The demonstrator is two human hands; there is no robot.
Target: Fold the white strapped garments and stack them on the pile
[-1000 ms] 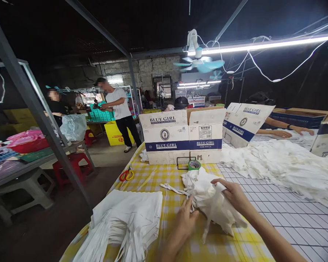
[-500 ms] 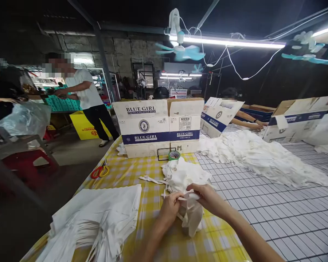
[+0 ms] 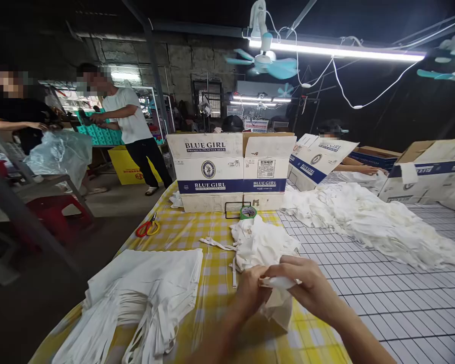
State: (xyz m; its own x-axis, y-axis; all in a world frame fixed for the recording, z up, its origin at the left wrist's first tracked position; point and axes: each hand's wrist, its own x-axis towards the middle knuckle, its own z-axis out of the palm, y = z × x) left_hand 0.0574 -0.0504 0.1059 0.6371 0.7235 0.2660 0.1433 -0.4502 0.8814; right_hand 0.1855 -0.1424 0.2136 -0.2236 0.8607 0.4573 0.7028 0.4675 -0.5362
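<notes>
A piece of white cloth (image 3: 279, 306) hangs between my two hands above the yellow checked tablecloth (image 3: 220, 323). My left hand (image 3: 252, 290) is closed on its left edge, and my right hand (image 3: 307, 283) grips the folded upper edge with the fingers curled over it. Just beyond them lies a crumpled heap of white cloth pieces (image 3: 263, 242), with a thin strap trailing left. To the left rests a neat, flat stack of white cloth pieces (image 3: 147, 275), its long straps spread toward me.
Red-and-yellow-handled scissors (image 3: 147, 228) lie near the table's left edge. A green tape roll (image 3: 247, 212) stands before a large carton (image 3: 212, 174). A long white cloth pile (image 3: 364, 217) covers the right side. Co-workers stand at far left; another person's hands (image 3: 366, 170) work at far right.
My hands have come together and lifted a single white cloth piece from the crumpled heap toward me. The view swung right, then slightly back left.
</notes>
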